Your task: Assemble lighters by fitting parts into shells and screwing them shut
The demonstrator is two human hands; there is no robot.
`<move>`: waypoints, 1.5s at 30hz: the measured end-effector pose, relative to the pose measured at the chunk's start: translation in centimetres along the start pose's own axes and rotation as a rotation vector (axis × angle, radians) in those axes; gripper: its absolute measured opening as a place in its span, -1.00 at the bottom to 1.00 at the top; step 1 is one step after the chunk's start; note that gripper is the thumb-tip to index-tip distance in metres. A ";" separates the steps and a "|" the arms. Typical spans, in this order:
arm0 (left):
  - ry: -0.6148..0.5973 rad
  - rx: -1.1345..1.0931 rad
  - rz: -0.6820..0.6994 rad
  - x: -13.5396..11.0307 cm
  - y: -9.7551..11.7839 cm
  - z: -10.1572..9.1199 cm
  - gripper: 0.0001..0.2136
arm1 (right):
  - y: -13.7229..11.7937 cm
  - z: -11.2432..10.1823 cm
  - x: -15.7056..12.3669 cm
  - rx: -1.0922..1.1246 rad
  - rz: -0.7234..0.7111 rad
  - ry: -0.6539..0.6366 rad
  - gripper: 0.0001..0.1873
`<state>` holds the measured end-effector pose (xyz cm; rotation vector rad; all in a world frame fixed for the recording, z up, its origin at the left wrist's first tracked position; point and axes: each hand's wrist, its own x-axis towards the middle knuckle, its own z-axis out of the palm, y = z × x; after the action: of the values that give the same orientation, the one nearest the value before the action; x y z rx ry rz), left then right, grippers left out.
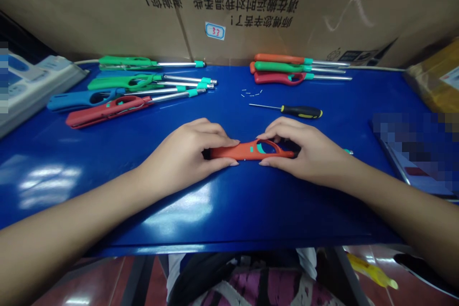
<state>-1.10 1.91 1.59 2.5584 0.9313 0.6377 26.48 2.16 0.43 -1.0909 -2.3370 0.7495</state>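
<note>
An orange long-nosed lighter (242, 151) with a green trigger lies sideways at the middle of the blue table. My left hand (190, 150) is closed on its handle end, thumb on the near side and fingers on the far side. Around the trigger end, my right hand (299, 148) pinches the same lighter; its nozzle is mostly hidden under that hand, with a bit of the tip showing past the wrist. Just beyond my right hand lies a black and yellow screwdriver (302, 112). Several tiny pale slivers (248, 93) are scattered behind the screwdriver.
Several lighters, green, blue and red (109, 111), lie at the back left. Three more, with a red one (278, 78) nearest, lie at the back right. A large cardboard box (125, 19) closes off the back. A white power strip (39, 88) stands at left.
</note>
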 end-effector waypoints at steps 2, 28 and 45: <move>-0.004 0.017 -0.004 0.0 0.2 0.0 -0.76 | -0.1 0.0 0.0 0.011 0.016 0.004 -0.66; 0.051 -0.134 -0.156 0.1 -0.2 0.7 -0.71 | -0.5 -1.8 0.8 0.020 0.083 -0.096 -0.58; 0.055 0.018 -0.066 0.0 -0.5 0.2 -0.77 | 0.5 -1.3 1.2 -0.062 0.158 -0.023 -0.67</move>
<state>-1.27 2.20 1.17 2.5254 1.0396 0.6860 26.83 3.80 1.30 -1.3125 -2.3272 0.7538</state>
